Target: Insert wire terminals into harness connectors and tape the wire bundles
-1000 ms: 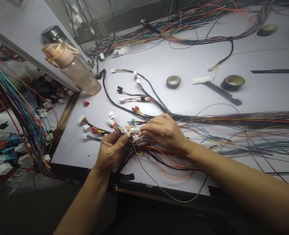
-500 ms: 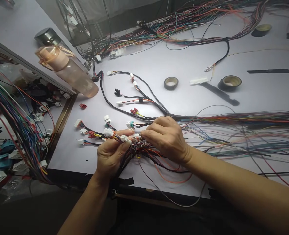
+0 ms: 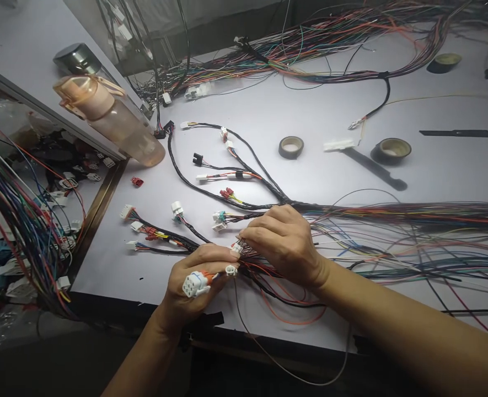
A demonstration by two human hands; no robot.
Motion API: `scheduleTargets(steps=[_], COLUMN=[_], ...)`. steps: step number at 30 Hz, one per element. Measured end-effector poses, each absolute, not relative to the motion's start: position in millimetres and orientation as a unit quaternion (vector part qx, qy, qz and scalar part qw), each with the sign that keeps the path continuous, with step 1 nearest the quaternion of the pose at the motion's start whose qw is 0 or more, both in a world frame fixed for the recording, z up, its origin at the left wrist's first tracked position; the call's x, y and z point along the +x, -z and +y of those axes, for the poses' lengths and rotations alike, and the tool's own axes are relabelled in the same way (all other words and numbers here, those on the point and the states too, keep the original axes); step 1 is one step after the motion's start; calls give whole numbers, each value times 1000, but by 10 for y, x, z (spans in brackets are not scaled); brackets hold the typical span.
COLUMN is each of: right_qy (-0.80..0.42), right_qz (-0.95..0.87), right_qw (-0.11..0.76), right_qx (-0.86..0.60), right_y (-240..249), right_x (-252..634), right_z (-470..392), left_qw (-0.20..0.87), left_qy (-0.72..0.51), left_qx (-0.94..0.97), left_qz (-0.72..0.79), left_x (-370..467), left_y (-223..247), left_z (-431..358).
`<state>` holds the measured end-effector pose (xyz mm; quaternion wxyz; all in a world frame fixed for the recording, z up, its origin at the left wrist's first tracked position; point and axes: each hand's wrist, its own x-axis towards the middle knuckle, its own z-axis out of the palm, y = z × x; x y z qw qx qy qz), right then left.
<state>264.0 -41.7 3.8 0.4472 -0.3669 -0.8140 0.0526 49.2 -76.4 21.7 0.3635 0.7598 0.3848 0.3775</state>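
At the frame's lower centre, the left hand (image 3: 176, 300) has its fingers closed around a wire lead with a white multi-cavity connector (image 3: 193, 285). The right hand (image 3: 283, 242) pinches its fingers together at a small white connector (image 3: 236, 249); their exact grip is hidden. Harness branches (image 3: 173, 231) lie beside them.
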Motion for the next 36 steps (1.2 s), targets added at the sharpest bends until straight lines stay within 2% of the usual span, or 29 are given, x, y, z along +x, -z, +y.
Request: scheduleTargets(steps=[6,10,19,27,36], right_qy=[-73,-71,-79,-73,-89], right_qz=[-816,-815,-832,-850,-856], right_qw=[438,439,396,345,325], right_qx=[-370,-371,-381,-391,-392], right_y=[-37,-44,-39,-12,-1], right_x=[2639,2634,2618,2587,2571], right_z=[-384,-373,-348,-351,-334], left_qw=[382,427,620,640,654], left_qy=[-452,-457,-483,-496,-470], left_qx=[668,623,359,324,308], left_qz=[452,469,503,489,506], left_x=[538,550,654,636,608], left_y=[-223,-222,-230,-283,-249], left_z=[-767,-755,-695,-631,-613])
